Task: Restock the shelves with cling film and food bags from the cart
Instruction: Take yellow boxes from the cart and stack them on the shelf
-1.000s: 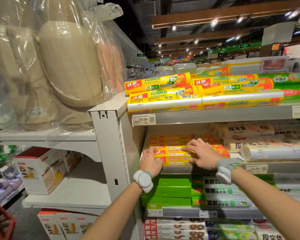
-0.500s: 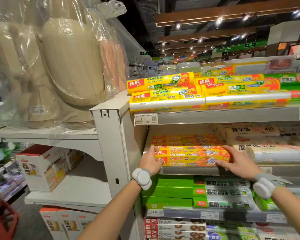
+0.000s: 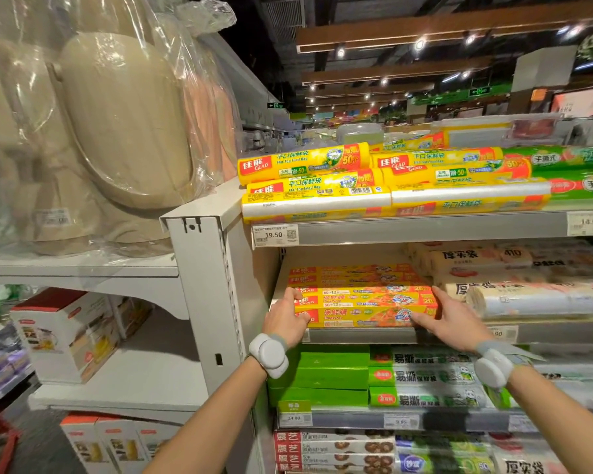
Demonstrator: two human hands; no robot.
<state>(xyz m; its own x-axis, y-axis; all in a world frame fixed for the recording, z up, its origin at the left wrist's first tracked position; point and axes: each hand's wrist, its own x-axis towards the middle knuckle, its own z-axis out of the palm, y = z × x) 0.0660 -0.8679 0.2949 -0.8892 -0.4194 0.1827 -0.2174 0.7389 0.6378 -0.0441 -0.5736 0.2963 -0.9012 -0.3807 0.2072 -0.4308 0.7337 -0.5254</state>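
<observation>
Clasping cling film boxes [image 3: 367, 311], hands [image 3: 285, 321] [image 3: 454, 323] half open

Middle shelf, cling film boxes [image 3: 363, 306]: yellow-orange, red logo patches, printed food picture. Upper shelf, food bag rolls [image 3: 305, 162]: yellow, red labels, green lettering. Below, lower boxes [image 3: 319, 374]: plain green. Left, bins [image 3: 124, 124]: beige.

cling film boxes [image 3: 363, 304] on middle shelf [image 3: 356, 335], food bag rolls [image 3: 305, 162] above, wrapped bins [image 3: 117, 114] left

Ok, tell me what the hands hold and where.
Yellow-orange cardboard cling film box: left hand grips its left end, right hand presses its right end.
</observation>
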